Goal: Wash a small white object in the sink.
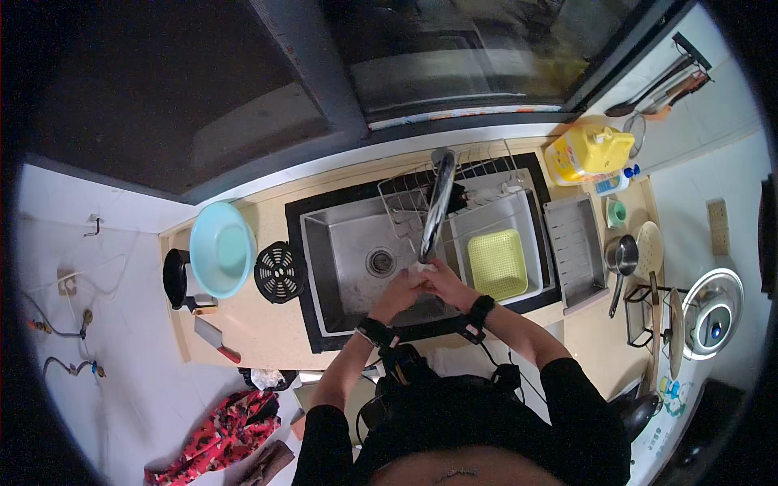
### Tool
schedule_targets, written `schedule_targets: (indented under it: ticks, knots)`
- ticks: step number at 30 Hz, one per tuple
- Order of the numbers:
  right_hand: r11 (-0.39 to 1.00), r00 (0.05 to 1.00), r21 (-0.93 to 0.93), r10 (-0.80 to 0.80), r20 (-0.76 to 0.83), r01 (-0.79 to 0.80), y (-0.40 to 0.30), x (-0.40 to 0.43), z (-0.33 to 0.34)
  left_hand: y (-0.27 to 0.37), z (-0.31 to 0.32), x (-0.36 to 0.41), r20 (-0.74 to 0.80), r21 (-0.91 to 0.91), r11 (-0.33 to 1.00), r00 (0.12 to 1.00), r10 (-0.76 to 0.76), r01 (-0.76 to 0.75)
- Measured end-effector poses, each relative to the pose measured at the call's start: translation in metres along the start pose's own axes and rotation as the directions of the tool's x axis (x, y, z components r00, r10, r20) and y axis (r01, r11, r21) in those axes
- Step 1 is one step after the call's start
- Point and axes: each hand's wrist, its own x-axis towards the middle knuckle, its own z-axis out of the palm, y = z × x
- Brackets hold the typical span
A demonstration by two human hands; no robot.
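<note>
My left hand (398, 296) and my right hand (448, 284) meet just below the spout of a chrome faucet (439, 206). Something small and whitish (420, 267) shows at the fingertips; whether it is water, foam or an object is unclear. Both hands are over the right part of a stainless steel sink basin (352, 243), whose drain strainer (382, 262) lies to their left. Fingers overlap, so their grip is partly hidden. Right of my right hand, a yellow-green perforated basket (498, 264) sits inside a pale tub (533, 243) in the sink.
A wire rack (401, 209) spans the sink's back. Leftward are a black slotted tray (279, 272), a light-blue basin (222, 249) and a cleaver (213, 337). To the right stand a grey drain tray (576, 255), a yellow jug (586, 155), a small saucepan (621, 255) and a steel lid (714, 313).
</note>
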Motion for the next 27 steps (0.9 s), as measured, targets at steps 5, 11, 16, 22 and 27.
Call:
schedule_targets:
  ticks: [5,11,16,22,27]
  knots:
    - [0.999,0.99,-0.047,0.004,-0.139,-0.01,0.008,0.019,-0.015,-0.008,0.008,-0.005,-0.327,-0.239,0.97,0.936,-0.129,0.05]
    - [0.634,0.845,-0.563,-0.45,0.289,0.53,0.011,0.021,-0.035,0.013,-0.007,0.002,-0.341,-0.324,0.943,0.921,-0.19,0.075]
    - [0.971,0.965,0.232,-0.107,0.24,0.05,0.024,0.02,-0.026,0.006,0.004,0.005,-0.393,-0.231,0.97,0.904,-0.168,0.079]
    - [0.965,0.973,0.262,-0.034,0.229,-0.028,0.034,0.036,-0.041,-0.001,0.017,0.01,-0.367,-0.196,0.969,0.906,-0.212,0.147]
    - [0.836,0.952,-0.457,-0.246,0.181,0.303,0.0,0.001,-0.007,0.009,0.014,0.011,-0.195,-0.251,0.909,0.902,-0.385,0.333]
